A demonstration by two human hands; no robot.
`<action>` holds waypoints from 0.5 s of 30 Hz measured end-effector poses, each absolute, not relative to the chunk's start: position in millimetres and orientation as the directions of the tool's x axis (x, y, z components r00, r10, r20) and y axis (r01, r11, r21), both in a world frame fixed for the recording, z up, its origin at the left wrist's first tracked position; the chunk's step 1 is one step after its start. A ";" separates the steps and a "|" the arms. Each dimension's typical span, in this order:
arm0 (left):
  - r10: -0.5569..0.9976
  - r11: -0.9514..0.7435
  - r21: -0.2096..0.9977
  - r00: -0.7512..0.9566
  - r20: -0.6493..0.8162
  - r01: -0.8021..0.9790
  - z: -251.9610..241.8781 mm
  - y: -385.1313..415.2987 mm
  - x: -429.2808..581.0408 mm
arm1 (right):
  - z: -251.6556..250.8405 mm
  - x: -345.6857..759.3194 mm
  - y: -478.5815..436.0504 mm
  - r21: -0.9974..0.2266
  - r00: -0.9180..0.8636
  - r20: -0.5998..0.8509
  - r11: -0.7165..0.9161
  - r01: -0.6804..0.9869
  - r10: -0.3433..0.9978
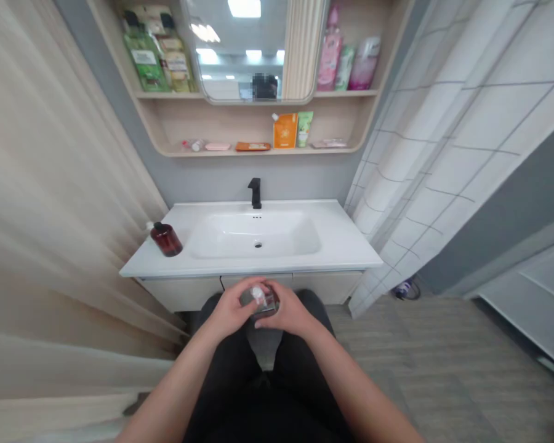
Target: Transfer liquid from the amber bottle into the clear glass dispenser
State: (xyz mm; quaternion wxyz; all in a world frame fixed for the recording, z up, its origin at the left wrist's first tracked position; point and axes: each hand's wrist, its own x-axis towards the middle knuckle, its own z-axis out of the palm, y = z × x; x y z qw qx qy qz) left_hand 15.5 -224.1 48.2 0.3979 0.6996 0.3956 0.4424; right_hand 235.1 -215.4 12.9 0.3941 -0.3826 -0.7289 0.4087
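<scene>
Above my lap, in front of the vanity, both hands are closed round a small clear, boxy container with a white top (269, 303). My left hand (231, 309) holds it from the left, with the fingers near the white top. On its other side my right hand (290, 309) wraps the clear body, thumb below and fingers above. Fingers cover part of the container, and I cannot make out its contents.
A white sink (258, 229) with a black faucet (255, 192) lies ahead. At the counter's left stands a brown bottle (167, 239). Above, a shelf (184, 152) holds an orange pouch (285, 131) and a green tube (304, 128). Curtains hang on both sides.
</scene>
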 end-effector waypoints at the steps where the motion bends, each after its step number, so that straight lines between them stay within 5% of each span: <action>1: 0.920 -0.360 0.908 0.244 0.307 0.215 45.7 -223.7 13.9 | 11.4 235.4 -215.0 -0.897 -0.390 0.254 0.367 0.247 0.885; 5: 0.953 -0.303 0.936 0.025 0.303 0.180 44.5 -217.7 2.3 | 4.9 237.0 -214.3 -0.896 -0.365 0.216 0.333 0.294 0.905; 11: 0.902 -0.310 0.932 -0.368 0.226 -0.188 55.9 -190.8 -77.4 | -10.1 252.7 -200.0 -0.936 -0.260 0.174 0.242 0.257 0.950; 15: 0.794 -0.310 0.946 -0.574 0.199 -0.100 43.5 -172.4 -171.6 | -18.0 278.8 -167.8 -0.962 -0.067 0.231 0.238 0.137 0.971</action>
